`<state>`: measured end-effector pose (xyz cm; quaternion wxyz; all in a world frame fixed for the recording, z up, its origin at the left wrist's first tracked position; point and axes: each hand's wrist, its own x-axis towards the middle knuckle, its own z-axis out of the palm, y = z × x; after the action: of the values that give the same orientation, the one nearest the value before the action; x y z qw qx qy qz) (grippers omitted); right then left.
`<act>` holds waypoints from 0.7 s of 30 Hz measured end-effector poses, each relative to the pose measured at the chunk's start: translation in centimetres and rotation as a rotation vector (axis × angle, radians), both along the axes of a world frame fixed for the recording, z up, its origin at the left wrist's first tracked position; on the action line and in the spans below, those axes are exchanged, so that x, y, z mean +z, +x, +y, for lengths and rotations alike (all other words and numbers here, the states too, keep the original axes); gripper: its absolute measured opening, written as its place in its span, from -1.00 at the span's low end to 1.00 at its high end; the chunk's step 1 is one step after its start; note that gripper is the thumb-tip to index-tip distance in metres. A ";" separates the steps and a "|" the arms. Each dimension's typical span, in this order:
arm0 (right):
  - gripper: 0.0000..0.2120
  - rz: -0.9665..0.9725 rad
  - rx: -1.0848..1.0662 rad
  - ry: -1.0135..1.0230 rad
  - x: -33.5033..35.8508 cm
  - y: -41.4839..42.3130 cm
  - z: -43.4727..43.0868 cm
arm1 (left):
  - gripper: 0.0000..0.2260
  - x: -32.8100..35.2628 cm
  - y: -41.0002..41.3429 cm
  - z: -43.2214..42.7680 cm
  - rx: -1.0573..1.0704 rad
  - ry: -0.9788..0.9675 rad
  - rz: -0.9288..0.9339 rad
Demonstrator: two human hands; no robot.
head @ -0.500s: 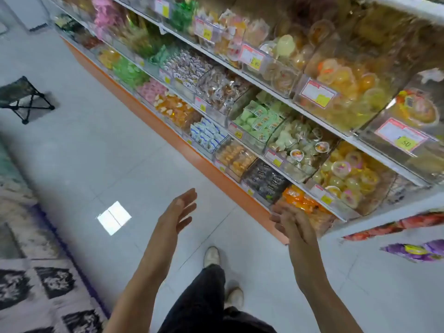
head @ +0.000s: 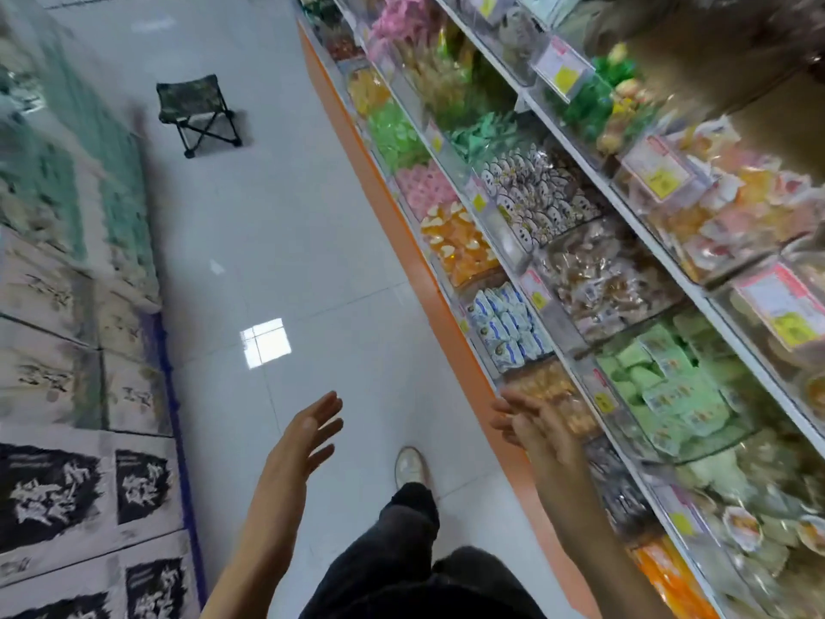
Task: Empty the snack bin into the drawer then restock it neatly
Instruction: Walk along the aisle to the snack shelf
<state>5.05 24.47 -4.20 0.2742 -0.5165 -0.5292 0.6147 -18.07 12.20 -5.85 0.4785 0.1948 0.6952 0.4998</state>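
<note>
A shop aisle's tiled floor (head: 277, 243) holds a folding stool (head: 198, 113); snack bins (head: 504, 323) line the shelves, both the left hand (head: 303, 435) and the right hand (head: 535, 428) released, fingers spread.

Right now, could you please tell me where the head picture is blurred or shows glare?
In the head view, motion blur smears the right hand and the upper-right shelf bins; the stacked boxes at left are soft too; the left hand and folding stool read sharper; a bright glare patch sits on the glossy floor.
</note>
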 end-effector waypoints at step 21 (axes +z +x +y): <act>-0.82 -0.080 0.218 -0.055 0.0 -30.9 39.2 | -0.52 2.2 -27.3 33.4 0.245 0.048 0.092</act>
<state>-25.87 63.72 -4.20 0.1704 -0.4873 -0.5758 0.6340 -45.42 45.65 -3.65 0.3770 0.1425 0.7228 0.5614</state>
